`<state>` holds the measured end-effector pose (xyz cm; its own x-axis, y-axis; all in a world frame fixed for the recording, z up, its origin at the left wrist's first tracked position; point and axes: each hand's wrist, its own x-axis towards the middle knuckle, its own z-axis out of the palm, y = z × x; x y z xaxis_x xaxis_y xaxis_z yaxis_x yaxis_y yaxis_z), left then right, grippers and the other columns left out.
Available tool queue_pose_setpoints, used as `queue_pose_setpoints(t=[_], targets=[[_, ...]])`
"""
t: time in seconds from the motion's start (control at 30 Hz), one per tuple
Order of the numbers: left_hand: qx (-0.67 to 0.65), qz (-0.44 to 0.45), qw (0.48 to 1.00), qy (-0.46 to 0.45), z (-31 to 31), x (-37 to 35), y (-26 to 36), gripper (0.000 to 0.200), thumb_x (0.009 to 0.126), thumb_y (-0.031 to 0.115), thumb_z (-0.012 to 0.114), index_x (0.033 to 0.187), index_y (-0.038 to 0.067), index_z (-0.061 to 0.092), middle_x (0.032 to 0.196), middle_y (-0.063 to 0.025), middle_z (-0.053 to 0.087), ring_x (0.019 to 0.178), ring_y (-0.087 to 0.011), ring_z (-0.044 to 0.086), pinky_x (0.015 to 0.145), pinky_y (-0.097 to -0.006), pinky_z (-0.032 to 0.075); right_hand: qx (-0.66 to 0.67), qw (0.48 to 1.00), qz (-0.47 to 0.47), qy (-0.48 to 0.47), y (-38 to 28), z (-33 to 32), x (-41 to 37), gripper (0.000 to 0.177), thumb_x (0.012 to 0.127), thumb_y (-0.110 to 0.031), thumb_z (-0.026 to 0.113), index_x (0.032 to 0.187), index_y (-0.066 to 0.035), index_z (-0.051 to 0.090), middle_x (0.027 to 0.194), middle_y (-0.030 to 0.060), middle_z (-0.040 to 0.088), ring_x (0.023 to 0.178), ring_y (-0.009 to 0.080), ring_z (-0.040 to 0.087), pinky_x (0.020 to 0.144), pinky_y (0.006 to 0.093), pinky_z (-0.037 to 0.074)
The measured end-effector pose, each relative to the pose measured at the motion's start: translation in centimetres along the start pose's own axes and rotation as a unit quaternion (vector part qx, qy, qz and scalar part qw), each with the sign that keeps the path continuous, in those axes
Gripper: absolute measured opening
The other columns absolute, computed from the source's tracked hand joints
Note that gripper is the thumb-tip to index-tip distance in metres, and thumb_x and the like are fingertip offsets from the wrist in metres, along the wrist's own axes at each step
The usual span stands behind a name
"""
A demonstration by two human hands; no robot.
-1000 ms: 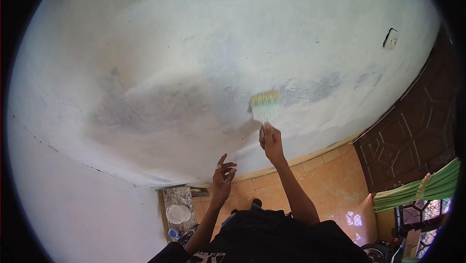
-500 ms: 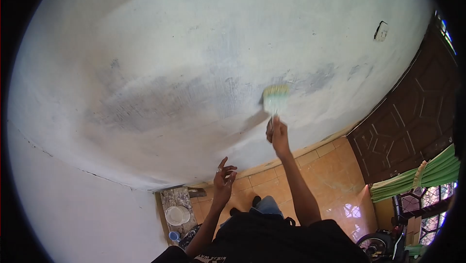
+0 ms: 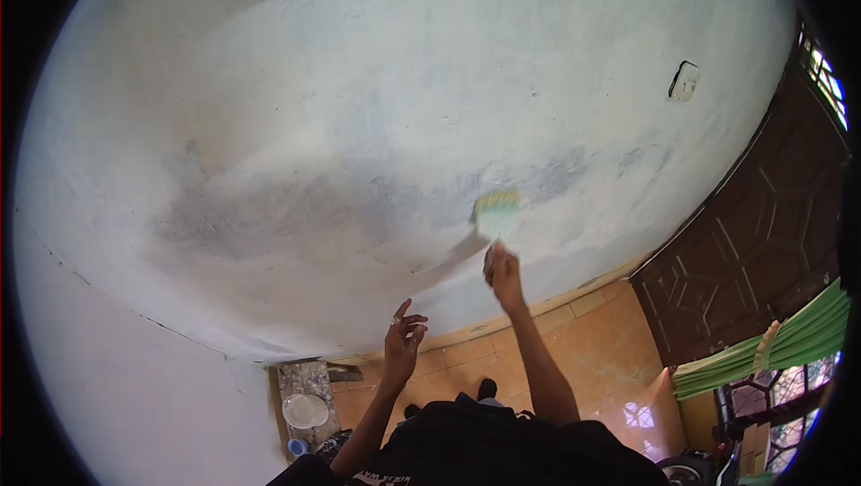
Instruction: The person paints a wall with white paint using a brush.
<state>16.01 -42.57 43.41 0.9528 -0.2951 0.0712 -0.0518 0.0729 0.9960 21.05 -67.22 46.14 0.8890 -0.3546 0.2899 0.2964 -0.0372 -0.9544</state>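
Note:
My right hand (image 3: 505,276) is closed around the handle of a wide paintbrush (image 3: 498,214) with a pale green body and yellowish bristles. The bristles point up and meet the wall (image 3: 404,109) at the edge of a grey, patchy band. Some motion blur softens the brush. Lower and to the left, my left hand (image 3: 405,340) is raised in front of the wall with its fingers apart and nothing in it. A ring shows on one of its fingers.
A white tub (image 3: 305,412) stands on a stained wooden bench (image 3: 296,380) at lower left, near a blue cup (image 3: 297,447). A switch plate (image 3: 684,81) sits on the wall. At right are a dark door (image 3: 744,217), a green curtain (image 3: 771,351) and part of a motorbike (image 3: 695,466).
The view has tilted upward, so wall and floor sit lower in the picture. The brush stays on the wall in my right hand, slightly left along the grey band. My left hand remains open.

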Motion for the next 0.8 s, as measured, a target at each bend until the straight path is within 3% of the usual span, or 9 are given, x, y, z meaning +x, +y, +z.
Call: queue_pose_setpoints(t=[0.1,0.17,0.27,0.37,0.5,0.6,0.7,0.8], targets=[[-0.002,0.013,1.000,0.020,2.5,0.5,0.0,0.056,0.096,0.015,0.057,0.145,0.008,0.032,0.110,-0.0064,0.059,0.091,-0.0125,0.057,0.080,-0.0275,0.048,-0.011,0.993,0.121,-0.009,3.5,-1.5,-4.5,0.049,0.102,-0.044,0.036,0.064,-0.013,0.038,0.051,-0.0057,0.034,0.040,0.0031,0.030,0.037,0.0206,0.024],[0.007,0.019,0.999,0.029,4.0,1.7,0.3,0.056,0.096,0.017,0.057,0.145,0.008,0.032,0.110,-0.0063,0.060,0.091,-0.0127,0.057,0.079,-0.0274,0.048,0.055,0.989,0.135,-0.024,0.0,-1.7,-4.1,0.049,0.103,-0.044,0.035,0.065,-0.012,0.038,0.051,-0.0064,0.032,0.041,0.0025,0.029,0.037,0.0204,0.023],[0.009,0.000,0.999,0.032,5.9,2.0,0.7,0.056,0.095,0.015,0.057,0.145,0.008,0.032,0.109,-0.0067,0.060,0.093,-0.0132,0.057,0.081,-0.0275,0.047,0.070,0.995,0.014,-0.067,-6.0,-2.0,0.6,0.048,0.103,-0.043,0.035,0.067,-0.012,0.038,0.052,-0.0068,0.030,0.042,0.0020,0.027,0.037,0.0206,0.021],[-0.007,-0.001,0.999,0.032,7.7,3.1,1.7,0.056,0.094,0.009,0.057,0.145,0.008,0.033,0.110,-0.0074,0.059,0.097,-0.0138,0.057,0.085,-0.0277,0.047,0.104,0.990,0.025,-0.096,-9.6,-3.3,4.6,0.046,0.102,-0.043,0.038,0.071,-0.010,0.042,0.055,-0.0062,0.034,0.046,0.0028,0.030,0.042,0.0209,0.024],[-0.013,0.008,0.999,0.049,9.7,3.9,1.5,0.055,0.095,0.011,0.057,0.145,0.008,0.033,0.110,-0.0076,0.059,0.097,-0.0138,0.057,0.085,-0.0274,0.047,0.035,0.997,-0.035,-0.066,-2.4,-5.3,4.0,0.049,0.102,-0.043,0.038,0.065,-0.012,0.038,0.052,-0.0056,0.033,0.042,0.0038,0.028,0.039,0.0221,0.023],[-0.015,0.016,0.998,0.060,11.2,4.3,1.2,0.055,0.095,0.011,0.057,0.145,0.008,0.033,0.109,-0.0073,0.059,0.096,-0.0137,0.057,0.085,-0.0268,0.047,0.009,0.992,0.103,-0.070,3.4,-6.9,-0.8,0.049,0.101,-0.046,0.040,0.065,-0.013,0.039,0.050,-0.0056,0.033,0.041,0.0039,0.031,0.038,0.0218,0.025],[0.009,0.020,0.998,0.062,12.1,5.3,0.8,0.055,0.095,0.013,0.057,0.144,0.009,0.034,0.109,-0.0073,0.059,0.095,-0.0138,0.057,0.085,-0.0265,0.046,0.042,0.990,0.117,-0.068,0.4,-7.8,-1.3,0.049,0.101,-0.045,0.039,0.065,-0.012,0.039,0.051,-0.0066,0.032,0.041,0.0036,0.030,0.039,0.0214,0.024],[0.028,0.022,0.998,0.057,13.1,6.0,1.6,0.055,0.095,0.014,0.057,0.145,0.009,0.034,0.110,-0.0076,0.060,0.095,-0.0138,0.057,0.085,-0.0269,0.046,0.054,0.996,-0.027,-0.067,-6.3,-8.4,3.7,0.047,0.103,-0.040,0.039,0.066,-0.012,0.039,0.052,-0.0066,0.031,0.043,0.0028,0.028,0.039,0.0224,0.022]])
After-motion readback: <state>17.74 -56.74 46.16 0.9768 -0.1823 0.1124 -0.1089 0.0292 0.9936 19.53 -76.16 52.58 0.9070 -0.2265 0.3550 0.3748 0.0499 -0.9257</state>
